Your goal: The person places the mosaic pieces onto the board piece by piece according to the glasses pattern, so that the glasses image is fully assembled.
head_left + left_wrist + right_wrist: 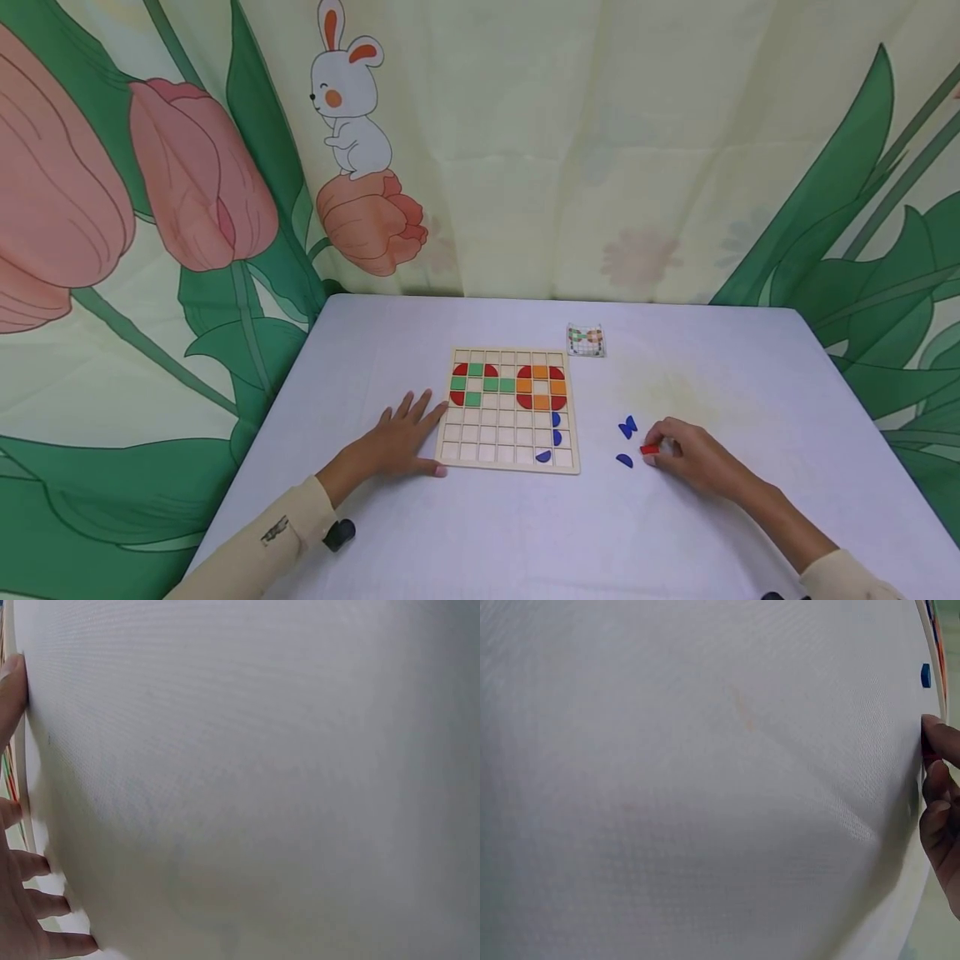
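My right hand pinches a small red piece between thumb and fingertips, low over the white table; the same red piece shows dark between the fingers at the right edge of the right wrist view. Just left of that hand lie loose blue pieces, one of them a half circle. With fingers spread, my left hand rests at the left edge of a wooden grid board, fingertips and thumb right at its rim. Green, orange and red pieces form shapes in the upper rows, and three blue half circles sit at the lower right.
Behind the board's right corner lies a small pattern card with a coloured grid on it. A white cloth covers the table. Past its back edge hangs a curtain printed with tulips and a rabbit.
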### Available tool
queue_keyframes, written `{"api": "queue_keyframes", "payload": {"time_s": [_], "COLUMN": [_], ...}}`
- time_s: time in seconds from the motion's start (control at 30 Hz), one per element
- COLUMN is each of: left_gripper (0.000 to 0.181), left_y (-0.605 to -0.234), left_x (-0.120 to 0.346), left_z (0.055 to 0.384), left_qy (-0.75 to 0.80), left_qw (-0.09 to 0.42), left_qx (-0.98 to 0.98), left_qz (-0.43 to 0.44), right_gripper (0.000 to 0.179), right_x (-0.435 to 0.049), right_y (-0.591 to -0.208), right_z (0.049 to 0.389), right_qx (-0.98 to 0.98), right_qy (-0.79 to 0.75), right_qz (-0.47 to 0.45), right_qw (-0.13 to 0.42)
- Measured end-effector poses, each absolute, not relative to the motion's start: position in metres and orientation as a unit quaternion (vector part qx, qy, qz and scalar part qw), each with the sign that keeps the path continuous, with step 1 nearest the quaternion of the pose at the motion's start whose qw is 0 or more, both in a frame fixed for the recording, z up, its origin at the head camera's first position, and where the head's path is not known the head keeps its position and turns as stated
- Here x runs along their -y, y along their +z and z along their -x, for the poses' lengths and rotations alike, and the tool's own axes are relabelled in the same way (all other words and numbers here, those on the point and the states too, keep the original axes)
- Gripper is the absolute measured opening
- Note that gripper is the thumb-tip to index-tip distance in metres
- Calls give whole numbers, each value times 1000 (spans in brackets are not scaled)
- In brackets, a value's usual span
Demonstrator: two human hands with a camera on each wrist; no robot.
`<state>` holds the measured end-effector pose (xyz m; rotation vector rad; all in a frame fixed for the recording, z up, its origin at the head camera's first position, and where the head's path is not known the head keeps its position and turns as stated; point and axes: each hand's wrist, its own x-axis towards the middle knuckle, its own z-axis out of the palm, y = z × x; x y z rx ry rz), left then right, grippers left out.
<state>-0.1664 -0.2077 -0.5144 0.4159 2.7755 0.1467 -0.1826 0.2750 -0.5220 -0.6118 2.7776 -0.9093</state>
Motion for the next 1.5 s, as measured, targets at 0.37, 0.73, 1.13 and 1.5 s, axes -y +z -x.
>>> {"api": "queue_keyframes", "payload": {"time_s": [0.37, 0.73, 1.13, 1.5], "left_gripper": [111, 109, 109, 109], "left_y": [-513, -518, -514, -514], "left_x": [207, 210, 208, 208], "left_z": [168, 170, 168, 167], "left_qy": [54, 56, 61, 62], "left_qw": [160, 160, 168, 169], "left_qx": [-975, -973, -973, -973], "left_qz": [-146, -154, -147, -148], "right_gripper": [19, 17, 23, 26], "right_x": [-267, -235, -188, -153], "right_y": [-519, -505, -504, -503], "right_z": [183, 198, 220, 234], "right_qx": [-916, -915, -902, -880], "right_qy": [-321, -310, -330, -342], "right_qz": [218, 236, 251, 307], "right_qw": [103, 102, 124, 120]}}
